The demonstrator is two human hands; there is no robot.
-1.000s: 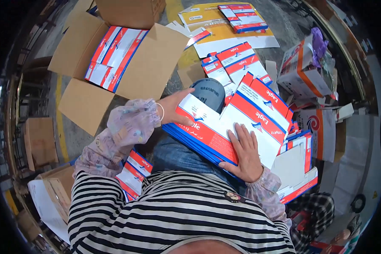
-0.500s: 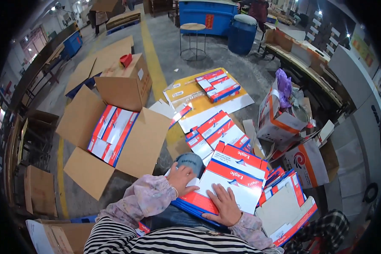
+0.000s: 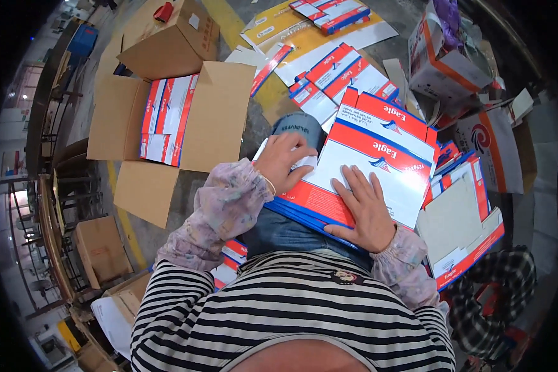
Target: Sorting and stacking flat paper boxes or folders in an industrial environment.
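On my lap lies a stack of flattened red, white and blue cartons, the top carton (image 3: 378, 155) face up. My right hand (image 3: 364, 208) rests flat on its near part, fingers spread. At the carton's left side, my left hand (image 3: 285, 161) has bent fingers around a small white flap (image 3: 306, 162), which shows between fingers and thumb. Under that hand is my jeans knee (image 3: 301, 124). Just beyond, several similar cartons (image 3: 347, 71) lie overlapping. To the left stands an open brown box (image 3: 220, 118) with packed cartons (image 3: 167, 118) inside.
Right of my lap lies a pile of cartons with a grey inner face (image 3: 456, 211). Behind it are a white and orange box (image 3: 443, 65) and a second one (image 3: 490, 146). A closed brown box (image 3: 173, 37) bears a red tape dispenser (image 3: 163, 12). A yellow sheet (image 3: 273, 28) lies ahead.
My view has tipped downward, so the boxes and cartons sit higher in the picture and more of my striped shirt shows. Both hands stay at nearly the same places on the carton.
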